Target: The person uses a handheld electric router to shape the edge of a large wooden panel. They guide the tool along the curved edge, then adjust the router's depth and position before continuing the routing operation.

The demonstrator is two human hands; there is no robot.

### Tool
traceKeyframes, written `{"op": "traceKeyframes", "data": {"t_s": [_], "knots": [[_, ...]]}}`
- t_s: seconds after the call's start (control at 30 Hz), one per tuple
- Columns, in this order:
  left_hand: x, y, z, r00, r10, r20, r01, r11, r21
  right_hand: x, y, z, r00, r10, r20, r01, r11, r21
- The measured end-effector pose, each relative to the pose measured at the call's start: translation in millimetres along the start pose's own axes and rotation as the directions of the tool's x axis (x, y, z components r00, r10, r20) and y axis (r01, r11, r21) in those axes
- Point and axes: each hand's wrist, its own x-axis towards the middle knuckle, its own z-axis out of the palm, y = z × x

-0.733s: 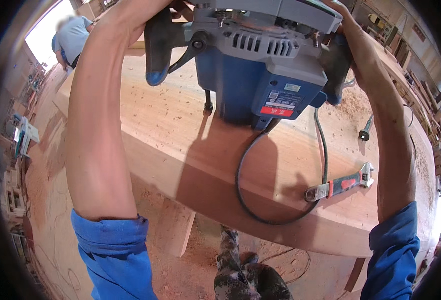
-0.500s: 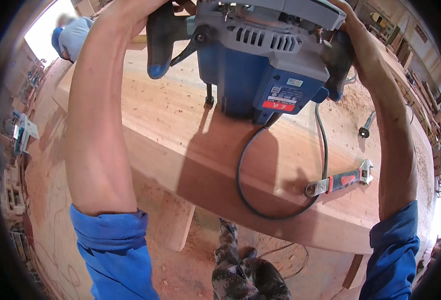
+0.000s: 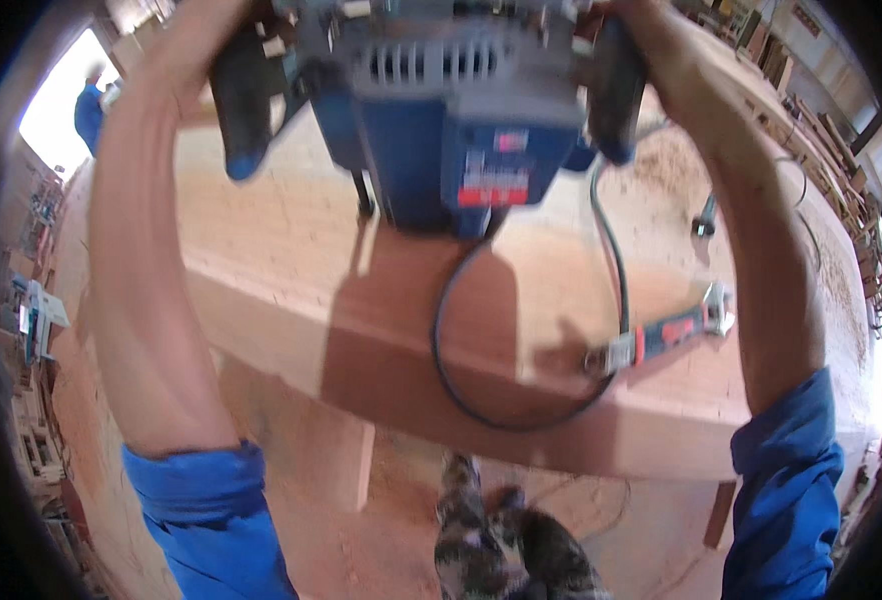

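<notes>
Apparently spread to balance its bulk, the left hand (image 3: 229,14) and right hand (image 3: 643,22) flank the router (image 3: 401,160) above the board (image 3: 261,230) in the head view; hidden fingers leave their grip untold. Cord (image 3: 435,335) loops nearer the wearer than the router, perhaps for slack; the wrench (image 3: 666,332) lies to the router's near right.

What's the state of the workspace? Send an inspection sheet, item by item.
Surface: wooden board; sawdust toward the upper right.
Job's things: blue power tool with two dark handles.
Clutter: adjustable wrench lying on the board.
Hands: left hand and right hand at the handles; fingers mostly out of view, grip unclear.
Cables: black cord loops toward the board's near edge, wrench across it; plug beyond the wrench.
Surroundings: person in blue at upper left; stacked wood at upper right.
</notes>
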Motion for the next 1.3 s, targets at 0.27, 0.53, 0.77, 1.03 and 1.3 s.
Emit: {"op": "traceKeyframes", "data": {"t_s": [0.27, 0.53, 0.77, 1.03, 1.3], "knots": [[-22, 29, 39, 0.998, 0.059, 0.027, -0.06, 0.998, 0.031, 13, 7, 11, 0.99, 0.116, -0.079, -0.126, 0.983, -0.136], [-17, 23, 28, 0.989, 0.086, 0.118, -0.099, 0.989, 0.106, 3, 6, 7, 0.998, 0.013, -0.06, -0.02, 0.994, -0.107], [-7, 11, 25, 0.998, 0.04, 0.053, -0.04, 0.999, 0.01, 25, -27, -26, 0.968, -0.185, -0.169, 0.241, 0.872, 0.426], [-12, 11, 14, 0.999, -0.035, -0.027, 0.039, 0.987, 0.155, 46, -103, 0, 0.937, -0.325, 0.128, 0.16, 0.724, 0.671], [-21, 18, 31, 0.97, 0.082, -0.229, -0.017, 0.962, 0.272, 31, -94, 29, 0.966, -0.213, 0.149, 0.075, 0.775, 0.627]]}}
